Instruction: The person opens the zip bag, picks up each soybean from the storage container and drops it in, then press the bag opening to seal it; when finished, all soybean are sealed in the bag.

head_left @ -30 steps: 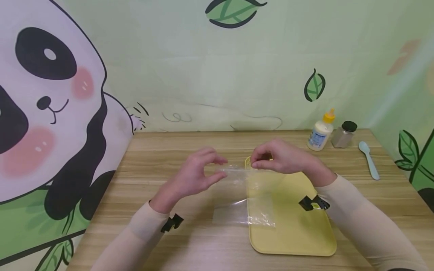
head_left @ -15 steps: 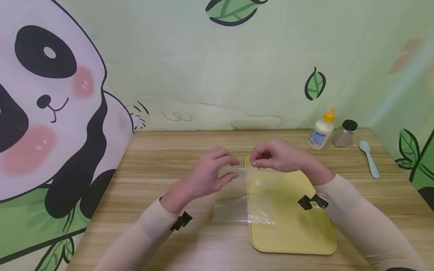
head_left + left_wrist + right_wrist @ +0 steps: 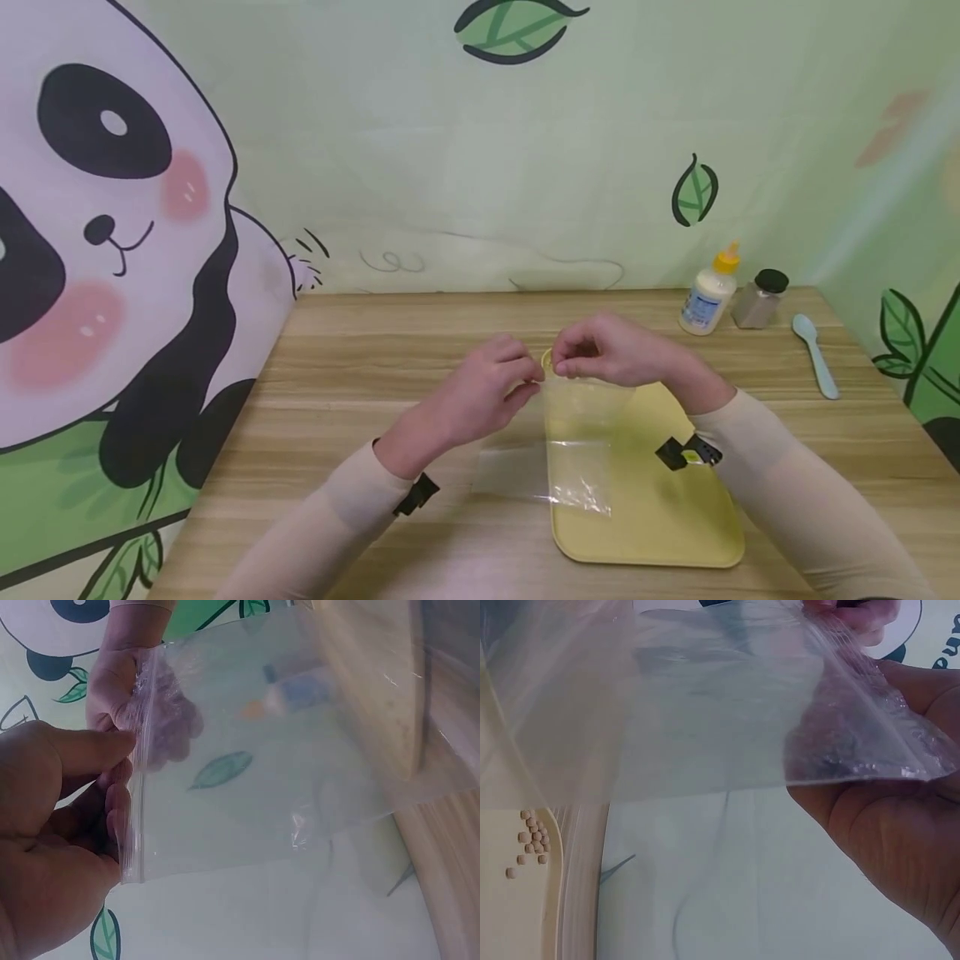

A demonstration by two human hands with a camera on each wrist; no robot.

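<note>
Wooden table [image 3: 360, 358], clear bag [image 3: 573, 454], zip [image 3: 133, 847] uppermost, long axis apparently downward

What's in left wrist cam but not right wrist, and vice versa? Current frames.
Left wrist only: the orange-tipped bottle, blurred, seen through the clear bag.

Right wrist only: a loose cluster of small tan pellets on the tray.

Both: the bag, the left hand, the right hand and part of the wooden table. Each camera's own hand looms larger, with the other hand at the top.
</note>
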